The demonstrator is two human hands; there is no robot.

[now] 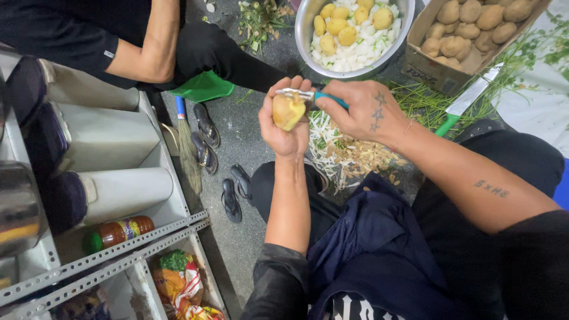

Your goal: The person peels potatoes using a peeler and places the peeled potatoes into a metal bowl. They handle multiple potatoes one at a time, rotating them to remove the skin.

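Grey floor runs under everything, with a metal shelf rack [112,261] at far left and sandals [206,137] beside it. Your left hand [283,127] is curled around a half-peeled potato [288,111], held upright above the peel pile [349,157]. Your right hand [358,109] grips the peeler [308,95], its blade lying across the potato's top, handle pointing right

A pale yellow, half-peeled potato [288,111] rests in the left hand [284,127]; the right hand [355,109], marked with dark star tattoos, grips a teal-handled peeler [311,96]. Beyond them, a silver bowl [308,35] holds yellow and white pieces; tan peelings [355,157] lie below.
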